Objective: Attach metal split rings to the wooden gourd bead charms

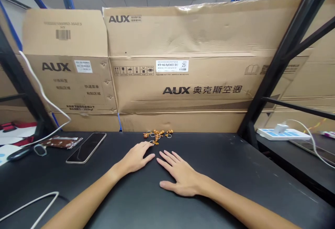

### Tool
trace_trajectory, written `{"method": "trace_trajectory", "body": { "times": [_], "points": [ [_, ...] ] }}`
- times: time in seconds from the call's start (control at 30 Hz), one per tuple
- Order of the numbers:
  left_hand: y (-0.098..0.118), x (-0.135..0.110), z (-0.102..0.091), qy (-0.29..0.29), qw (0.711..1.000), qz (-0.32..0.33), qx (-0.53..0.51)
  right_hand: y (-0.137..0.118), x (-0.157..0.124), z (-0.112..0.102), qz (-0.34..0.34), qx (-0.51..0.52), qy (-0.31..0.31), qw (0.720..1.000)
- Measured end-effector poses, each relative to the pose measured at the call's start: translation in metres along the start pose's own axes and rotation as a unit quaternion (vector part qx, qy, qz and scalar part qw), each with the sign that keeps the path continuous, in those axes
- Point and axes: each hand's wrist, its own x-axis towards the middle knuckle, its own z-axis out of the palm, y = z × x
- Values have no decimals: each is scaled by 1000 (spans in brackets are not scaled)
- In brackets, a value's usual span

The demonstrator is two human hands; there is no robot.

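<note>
A small group of orange-brown beaded keyrings [157, 136] lies on the black tabletop [222, 173], close to the cardboard at the back. My left hand [135, 156] rests just in front of them, its thumb apart from the fingers. Its fingertips reach the nearest metal ring; whether they touch it I cannot tell. To the right, my right hand [181, 175] lies palm down and flat with fingers spread, holding nothing. A gap separates its fingertips from the keyrings.
Left of my hands lie a phone [87, 148], a brown packet [61, 141] and glasses [39, 149]. A white cable [43, 196] crosses the front left. Printed cardboard [204, 65] stands along the back. Beyond the black frame [272, 68] at right is a power strip [285, 134].
</note>
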Motion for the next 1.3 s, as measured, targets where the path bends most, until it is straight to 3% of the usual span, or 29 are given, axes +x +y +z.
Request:
{"method": "trace_trajectory", "body": {
  "times": [0.23, 0.4, 0.63, 0.9, 1.1, 1.3],
  "points": [
    [26, -11, -6, -18, 992, 46, -117, 1, 1, 7, 44, -14, 153, 987],
    [38, -12, -4, -29, 989, 60, -135, 3, 2, 8, 28, -18, 165, 986],
    [38, -12, -1, -29, 991, 56, -114, 6, 6, 6, 31, -16, 185, 982],
    [42, -12, 0, -31, 993, 63, -99, 0, 6, 2, 9, 73, 174, 982],
    [40, -10, 1, -22, 992, 39, -120, 2, 9, 3, 49, 96, 178, 978],
    [42, -7, -5, -26, 988, 12, -153, 3, 9, 4, 48, 106, 179, 977]
  ]
}}
